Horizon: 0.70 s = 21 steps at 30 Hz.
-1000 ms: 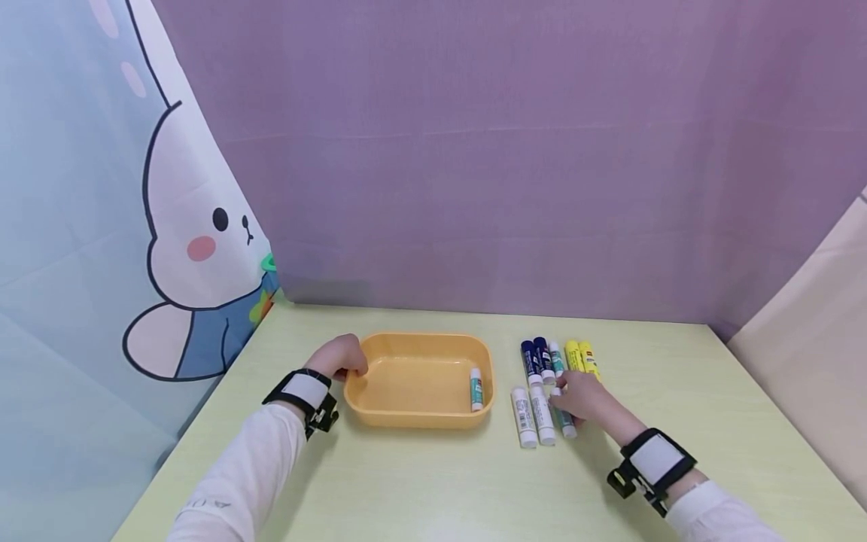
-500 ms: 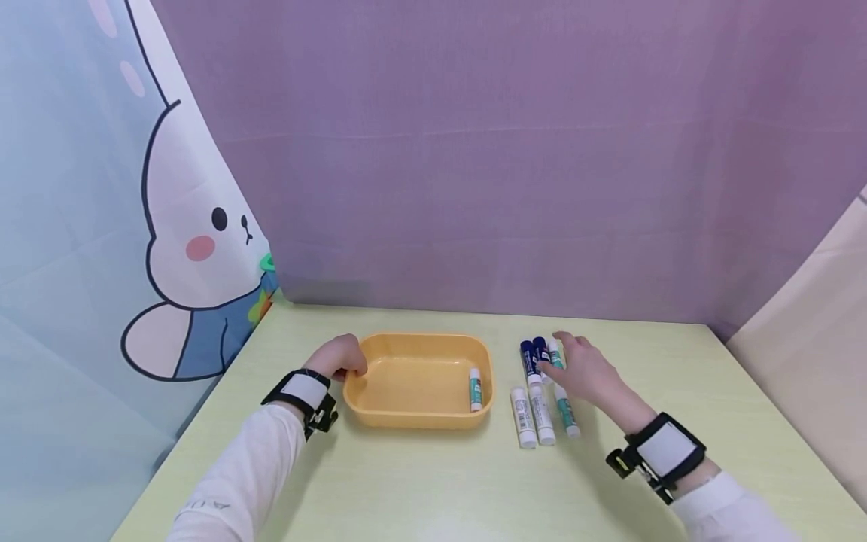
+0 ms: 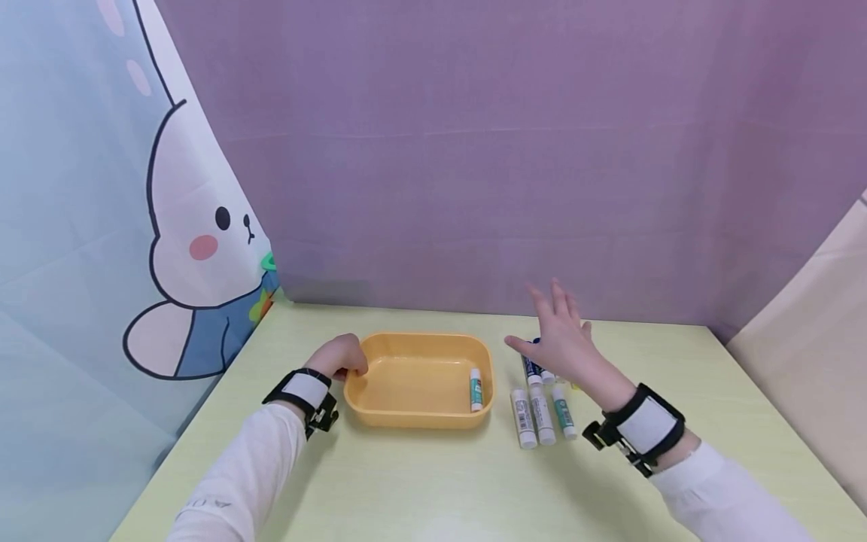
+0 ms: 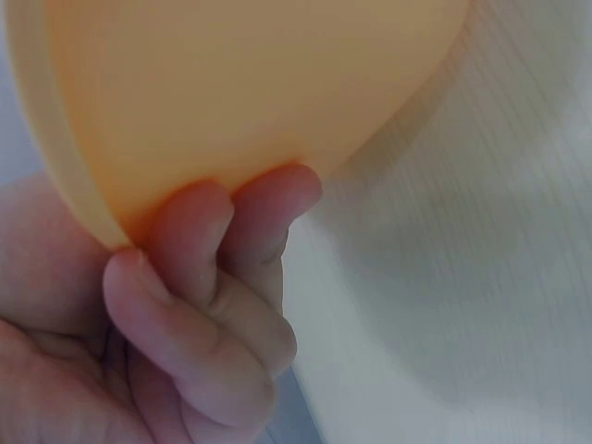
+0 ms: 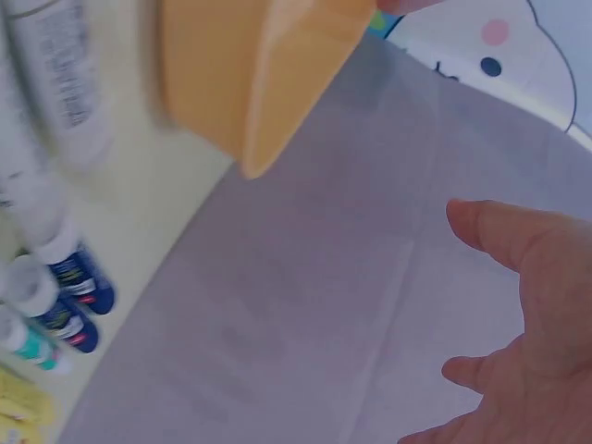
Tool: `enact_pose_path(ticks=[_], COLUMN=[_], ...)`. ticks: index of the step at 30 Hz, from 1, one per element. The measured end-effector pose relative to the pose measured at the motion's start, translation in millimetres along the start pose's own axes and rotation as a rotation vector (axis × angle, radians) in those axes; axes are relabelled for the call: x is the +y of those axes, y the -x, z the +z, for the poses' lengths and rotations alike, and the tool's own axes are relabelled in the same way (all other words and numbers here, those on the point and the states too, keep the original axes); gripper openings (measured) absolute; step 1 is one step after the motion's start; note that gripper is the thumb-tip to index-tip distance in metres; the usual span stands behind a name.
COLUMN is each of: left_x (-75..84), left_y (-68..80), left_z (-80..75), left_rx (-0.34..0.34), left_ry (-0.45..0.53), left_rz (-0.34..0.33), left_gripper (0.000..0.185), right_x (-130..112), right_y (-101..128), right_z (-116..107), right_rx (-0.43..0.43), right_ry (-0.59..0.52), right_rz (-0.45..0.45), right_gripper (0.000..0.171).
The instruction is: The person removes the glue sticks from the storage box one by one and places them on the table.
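We see the left hand [image 3: 341,354] curled around the left rim of the orange tray [image 3: 379,406], which sits on the pale green table [image 3: 433,482] toward its left half, nearer the far edge than the near one; in the left wrist view the fingers [image 4: 222,268] are bent up against the tray's [image 4: 231,83] outer wall and gripping it. Inside the tray, 1 white and teal glue stick [image 3: 476,389] lies against the right wall. The right hand [image 3: 561,342] is raised above the table with its fingers spread and straight, holding nothing, and the right wrist view shows the same open palm [image 5: 527,324] against the purple backdrop [image 5: 305,305]. Below and just beside that hand lies the group of sticks to the right of the tray: 3 in the near row, namely 2 white sticks [image 3: 524,418] and 1 teal stick [image 3: 564,412], side by side and almost touching. Behind them, partly hidden by the hand, we make out dark blue sticks [image 3: 531,370], which the right wrist view shows as 2 blue-bodied sticks [image 5: 69,305] with white caps, and a sliver of yellow [image 5: 18,407] at that view's bottom left corner. A rabbit curtain [image 3: 183,241] hangs past the table's left edge.
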<state>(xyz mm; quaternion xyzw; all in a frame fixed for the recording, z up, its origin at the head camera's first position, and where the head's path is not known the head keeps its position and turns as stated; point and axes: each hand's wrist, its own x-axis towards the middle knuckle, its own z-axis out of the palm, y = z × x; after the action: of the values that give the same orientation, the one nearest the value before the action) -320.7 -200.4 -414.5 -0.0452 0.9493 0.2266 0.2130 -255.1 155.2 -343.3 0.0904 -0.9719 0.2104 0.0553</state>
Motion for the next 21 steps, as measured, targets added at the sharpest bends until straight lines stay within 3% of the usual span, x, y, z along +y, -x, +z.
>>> enact_pose_path(ticks=[9, 21], left_x=[0.0, -0.2], left_y=[1.6, 1.3], left_z=[-1.7, -1.3], left_rx=[-0.015, -0.009], left_ry=[0.02, 0.027], left_rz=[-0.011, -0.006], left_gripper=[0.024, 0.025], right_x=[-37, -78], right_y=[-8, -8], right_z=[4, 32], right_rx=[0.009, -0.072], right_ry=[0.019, 0.049], right_rz=[-0.085, -0.151], right_gripper=[0.093, 0.091])
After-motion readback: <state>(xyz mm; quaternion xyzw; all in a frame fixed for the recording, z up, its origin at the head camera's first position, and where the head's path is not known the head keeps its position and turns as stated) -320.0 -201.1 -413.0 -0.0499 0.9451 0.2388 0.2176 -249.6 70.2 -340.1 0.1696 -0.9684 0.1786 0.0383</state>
